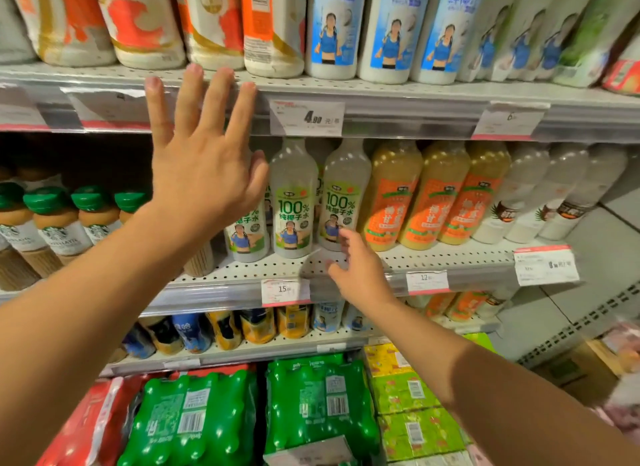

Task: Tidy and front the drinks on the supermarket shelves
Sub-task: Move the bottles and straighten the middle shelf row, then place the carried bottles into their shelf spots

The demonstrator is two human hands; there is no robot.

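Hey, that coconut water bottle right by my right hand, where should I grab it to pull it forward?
Probably grip the coconut water bottle around its labelled middle, coming from the front with the right hand. It stands upright, set back from the shelf edge. The orange juice bottle crowds its right side, and its neck sits close under the shelf above.

2 bare forearms, left hand (204,167) and right hand (360,271) (no sleeves showing).

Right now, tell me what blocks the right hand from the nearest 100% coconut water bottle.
Nothing visible does. The right hand reaches over bare shelf, fingertips at the foot of the coconut water bottle. The left hand is spread off to the side.
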